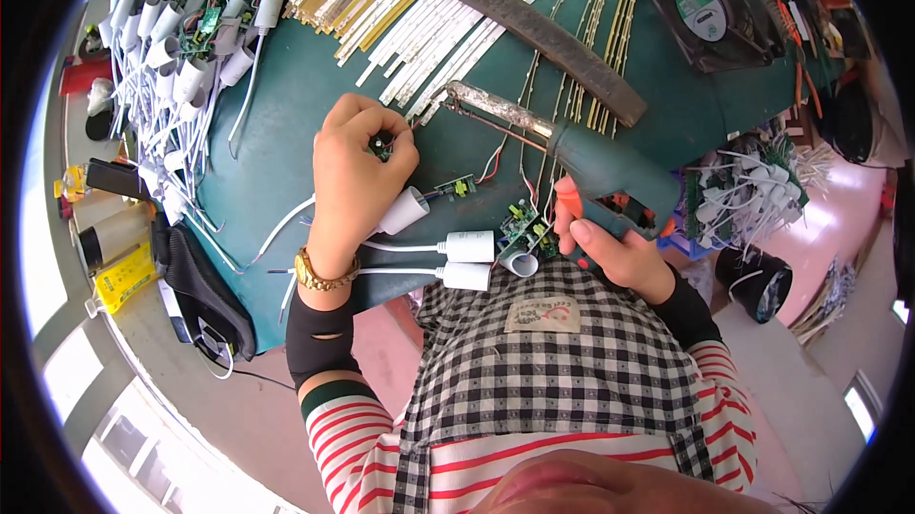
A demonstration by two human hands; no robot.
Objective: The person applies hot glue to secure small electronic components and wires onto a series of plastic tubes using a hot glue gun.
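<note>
My left hand [355,166] is closed in a pinch on a small green circuit board [382,144], which the fingers partly hide. My right hand [610,245] grips the orange and dark handle of a green soldering gun [605,163]. The gun's tip points left, close to my left fingertips and the near ends of the white LED strips [448,47]. Below my hands lie white lamp sockets [469,246] with white cords. Several green circuit boards [519,220] with thin wires rest beside them, near the apron.
A dark flat bar [548,45] lies across the strips. At the back right stands a black fan [703,10]. Many corded sockets [181,75] are heaped at the far left of the green table [262,195]. More boards and sockets [748,192] sit off the right edge.
</note>
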